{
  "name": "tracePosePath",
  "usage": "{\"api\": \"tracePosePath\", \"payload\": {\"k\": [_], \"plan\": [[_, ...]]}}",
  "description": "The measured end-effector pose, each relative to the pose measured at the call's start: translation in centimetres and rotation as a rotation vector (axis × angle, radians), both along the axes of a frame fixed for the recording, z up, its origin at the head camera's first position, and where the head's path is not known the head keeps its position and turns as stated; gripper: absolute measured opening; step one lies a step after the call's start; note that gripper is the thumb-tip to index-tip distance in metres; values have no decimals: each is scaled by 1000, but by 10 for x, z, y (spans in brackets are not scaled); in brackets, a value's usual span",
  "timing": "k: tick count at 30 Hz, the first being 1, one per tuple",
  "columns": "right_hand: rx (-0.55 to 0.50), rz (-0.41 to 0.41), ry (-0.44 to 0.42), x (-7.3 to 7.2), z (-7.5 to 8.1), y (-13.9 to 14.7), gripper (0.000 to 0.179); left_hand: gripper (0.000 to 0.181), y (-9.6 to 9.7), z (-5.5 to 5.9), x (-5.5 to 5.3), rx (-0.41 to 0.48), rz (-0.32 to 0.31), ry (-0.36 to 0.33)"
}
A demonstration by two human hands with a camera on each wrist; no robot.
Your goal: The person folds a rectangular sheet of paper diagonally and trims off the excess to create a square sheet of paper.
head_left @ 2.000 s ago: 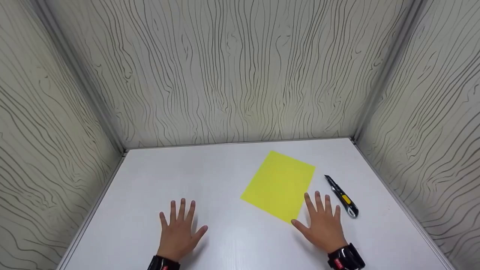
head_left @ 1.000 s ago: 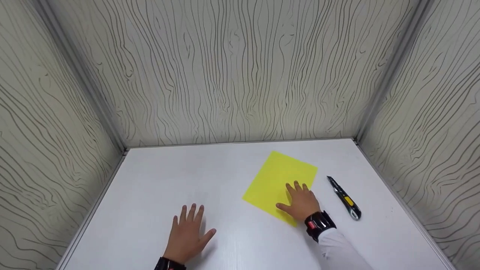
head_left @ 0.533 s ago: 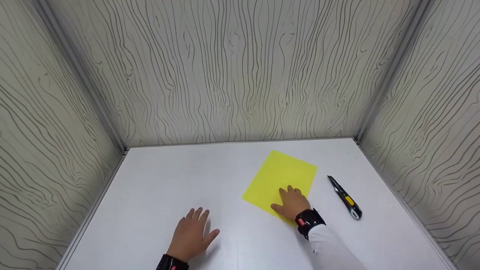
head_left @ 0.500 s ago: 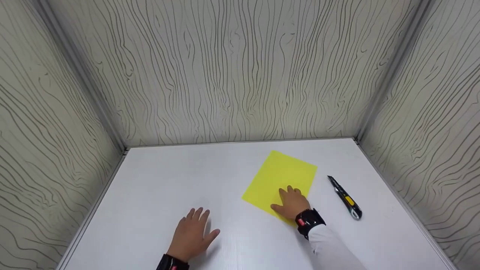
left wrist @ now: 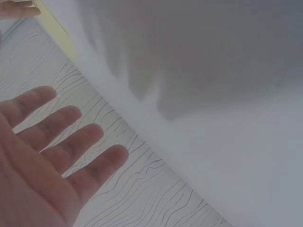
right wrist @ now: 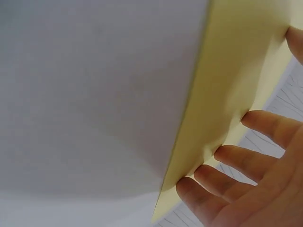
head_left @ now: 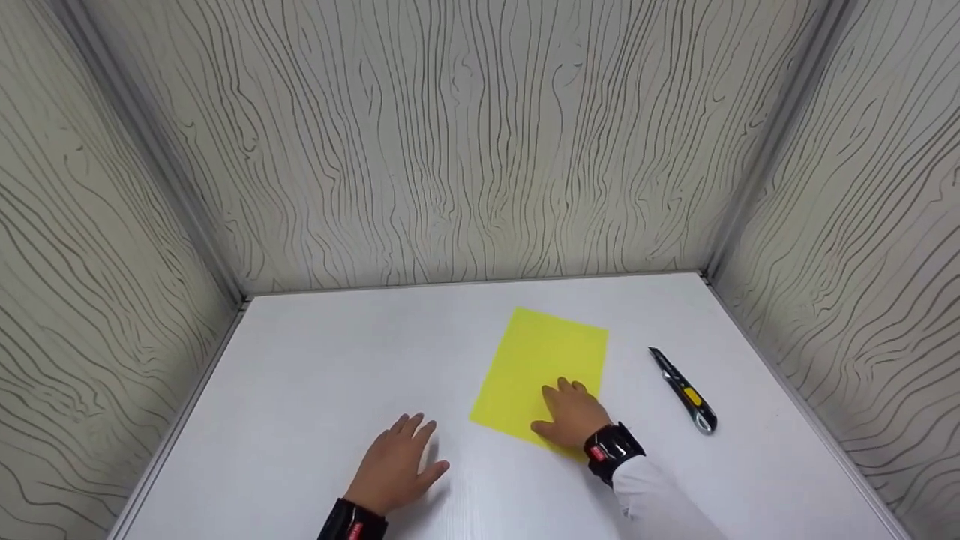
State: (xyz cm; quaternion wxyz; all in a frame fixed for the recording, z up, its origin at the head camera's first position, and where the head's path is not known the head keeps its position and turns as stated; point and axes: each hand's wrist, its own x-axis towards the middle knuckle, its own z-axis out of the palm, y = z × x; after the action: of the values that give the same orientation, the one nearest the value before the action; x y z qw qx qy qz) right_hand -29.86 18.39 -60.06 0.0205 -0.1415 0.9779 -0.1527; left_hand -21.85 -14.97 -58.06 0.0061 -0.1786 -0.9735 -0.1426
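A sheet of yellow paper [head_left: 517, 367] lies flat on the white table [head_left: 337, 352], right of the middle. My right hand [head_left: 574, 416] rests its fingertips on the near right part of the sheet. In the right wrist view, the spread fingers [right wrist: 246, 161] touch the yellow paper [right wrist: 227, 61] and the palm stays raised. To the left, my left hand [head_left: 394, 465] is over the table with its fingers straight and nothing in them. The left wrist view shows those fingers [left wrist: 71, 142] extended above the white surface.
A black utility knife [head_left: 684, 391] with a yellow slider lies right of the paper, its tip pointing away. Wood-grain patterned panels [head_left: 465, 150] wall in the table at the back and both sides.
The right hand has come left onto the paper and pressed its fingertips down. The sheet has shifted left and nearer, turning slightly. The left hand has moved a little right.
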Motion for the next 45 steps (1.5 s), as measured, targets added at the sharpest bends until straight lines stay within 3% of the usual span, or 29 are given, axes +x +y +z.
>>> {"api": "tracePosePath", "payload": {"k": [4, 12, 24, 28, 33, 38, 45], "plan": [[-1, 25, -21, 6, 1, -4, 73, 67, 6, 0, -3, -6, -26, -38], [-4, 98, -65, 20, 5, -10, 75, 64, 19, -1, -8, -23, -82, -11], [8, 208, -108, 37, 9, -10, 75, 69, 46, 0, -15, -46, -80, -140], [9, 237, -124, 42, 10, -9, 75, 73, 56, 0, -18, -35, -120, -178], [14, 285, -162, 48, 10, -6, 75, 84, 65, -1, -19, -69, -185, -145], [9, 319, -184, 53, 11, -1, 76, 92, 72, -4, -22, -158, -226, -117], [51, 364, -221, 57, 16, 7, 76, 107, 80, -12, -24, -235, -278, -113]]}}
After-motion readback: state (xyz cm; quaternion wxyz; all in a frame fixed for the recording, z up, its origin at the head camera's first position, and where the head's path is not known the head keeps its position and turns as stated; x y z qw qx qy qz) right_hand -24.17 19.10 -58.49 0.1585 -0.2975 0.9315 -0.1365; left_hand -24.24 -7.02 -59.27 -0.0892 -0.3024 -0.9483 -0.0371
